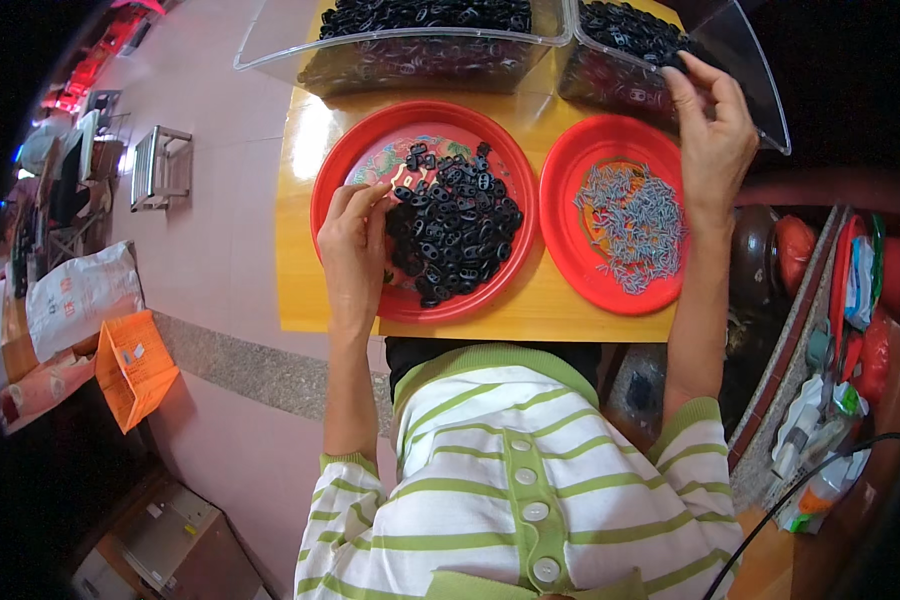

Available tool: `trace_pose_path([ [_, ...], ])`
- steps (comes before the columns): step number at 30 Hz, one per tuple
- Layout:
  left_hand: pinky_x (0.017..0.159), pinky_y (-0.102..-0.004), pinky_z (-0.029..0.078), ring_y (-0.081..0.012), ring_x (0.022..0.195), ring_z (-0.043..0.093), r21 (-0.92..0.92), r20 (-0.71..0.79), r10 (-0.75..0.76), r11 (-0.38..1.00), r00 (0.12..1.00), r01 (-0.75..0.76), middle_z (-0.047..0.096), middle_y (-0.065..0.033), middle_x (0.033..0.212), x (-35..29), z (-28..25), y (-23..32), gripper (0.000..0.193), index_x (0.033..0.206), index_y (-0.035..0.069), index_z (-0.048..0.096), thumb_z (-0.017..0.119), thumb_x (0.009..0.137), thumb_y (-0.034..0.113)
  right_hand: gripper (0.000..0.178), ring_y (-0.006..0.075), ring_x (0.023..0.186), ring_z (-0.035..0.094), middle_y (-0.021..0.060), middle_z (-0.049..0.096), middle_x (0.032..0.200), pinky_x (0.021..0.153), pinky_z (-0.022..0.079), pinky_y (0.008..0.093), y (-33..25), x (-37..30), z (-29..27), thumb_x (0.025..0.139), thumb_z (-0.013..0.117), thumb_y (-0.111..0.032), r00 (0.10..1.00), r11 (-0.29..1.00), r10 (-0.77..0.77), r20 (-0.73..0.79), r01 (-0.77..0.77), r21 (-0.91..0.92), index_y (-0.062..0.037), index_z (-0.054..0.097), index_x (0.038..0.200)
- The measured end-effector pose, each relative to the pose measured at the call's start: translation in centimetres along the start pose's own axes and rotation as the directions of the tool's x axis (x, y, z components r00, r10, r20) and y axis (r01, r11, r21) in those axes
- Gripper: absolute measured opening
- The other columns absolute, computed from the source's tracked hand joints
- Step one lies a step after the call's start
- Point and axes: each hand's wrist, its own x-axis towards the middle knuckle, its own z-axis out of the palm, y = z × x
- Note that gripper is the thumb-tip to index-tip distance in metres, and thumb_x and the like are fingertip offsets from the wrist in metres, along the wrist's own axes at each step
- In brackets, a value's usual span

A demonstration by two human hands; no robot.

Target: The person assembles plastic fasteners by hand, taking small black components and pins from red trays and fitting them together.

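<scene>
A red round tray (327,170) with a patterned bottom holds a heap of small black plastic pieces (455,225), several showing two holes. My left hand (353,245) is over its left side, thumb and fingers pinched together beside the heap; whatever lies between the fingertips is hidden. To the right, a red oval tray (558,225) holds many small grey screws (632,222). My right hand (715,125) reaches past it to the right clear plastic bin (610,88), which is full of similar black pieces. Its thumb and forefinger close on a small black plastic piece (676,62) at the bin's near rim.
A second clear bin (410,65) of black pieces stands at the back left of the yellow table (300,240). Right of the table are bagged goods (820,440) on a ledge and a dark jar (755,255). A metal stool (160,168) and an orange bag (135,370) are at left.
</scene>
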Motion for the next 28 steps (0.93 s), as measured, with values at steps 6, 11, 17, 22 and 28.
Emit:
trace_pose_path([
  [6, 0.07, -0.0346, 0.048, -0.0282, 0.079, 0.06, 0.032, 0.088, 0.004, 0.999, 0.996, -0.007, 0.061, -0.0129, 0.088, 0.6, 0.2, -1.3, 0.015, 0.096, 0.001, 0.064, 0.062, 0.082, 0.001, 0.021, 0.0118, 0.063, 0.052, 0.005, 0.059, 0.078, 0.061, 0.044, 0.0262, 2.4, 0.4, 0.2, 0.082, 0.068, -0.017, 1.0, 0.997, -0.014, 0.024, 0.016, -0.08, -0.0052, 0.067, 0.099],
  [11, 0.075, -0.0355, 0.047, -0.0279, 0.085, 0.057, 0.082, 0.097, 0.114, 0.989, 0.989, -0.122, 0.061, -0.0111, 0.087, 1.1, 1.0, -1.0, 0.012, 0.091, 0.003, 0.067, 0.065, 0.079, 0.005, 0.018, 0.0098, 0.072, 0.054, 0.0033, 0.061, 0.089, 0.066, 0.045, 0.025, 0.8, -1.4, 0.0, 0.085, 0.065, -0.013, 0.995, 0.988, 0.089, -0.042, -0.082, 0.131, -0.0059, 0.067, 0.101],
  [17, 0.077, -0.0379, 0.046, -0.0285, 0.085, 0.056, 0.259, 0.134, 0.151, 0.949, 0.98, -0.181, 0.061, -0.0103, 0.087, 1.6, 2.5, -0.1, 0.012, 0.085, 0.005, 0.068, 0.069, 0.074, 0.01, 0.013, 0.0112, 0.082, 0.058, 0.0049, 0.062, 0.091, 0.072, 0.046, 0.0243, -0.9, -6.0, -0.6, 0.085, 0.063, -0.009, 0.996, 0.963, 0.067, 0.057, -0.08, 0.258, -0.0029, 0.066, 0.096],
  [22, 0.078, -0.0382, 0.046, -0.0285, 0.086, 0.055, 0.312, 0.16, 0.075, 0.942, 0.984, -0.122, 0.06, -0.0102, 0.088, 1.5, 2.6, 0.8, 0.013, 0.083, 0.004, 0.068, 0.07, 0.072, 0.01, 0.011, 0.0124, 0.07, 0.057, 0.0067, 0.06, 0.082, 0.064, 0.045, 0.0266, -1.0, -9.6, -2.0, 0.081, 0.064, -0.006, 0.874, 0.916, 0.204, 0.442, -0.33, 0.229, -0.0016, 0.066, 0.091],
  [28, 0.08, -0.0385, 0.045, -0.0299, 0.089, 0.055, 0.288, 0.245, -0.03, 0.957, 0.969, -0.043, 0.059, -0.0131, 0.088, 2.1, 3.0, 1.1, 0.013, 0.083, 0.002, 0.067, 0.07, 0.073, 0.01, 0.01, 0.0318, 0.077, 0.06, 0.0145, 0.06, 0.082, 0.067, 0.047, 0.0384, -0.5, -11.7, -2.7, 0.078, 0.066, -0.009, 0.806, 0.96, 0.184, 0.563, -0.271, 0.074, -0.0009, 0.064, 0.084],
])
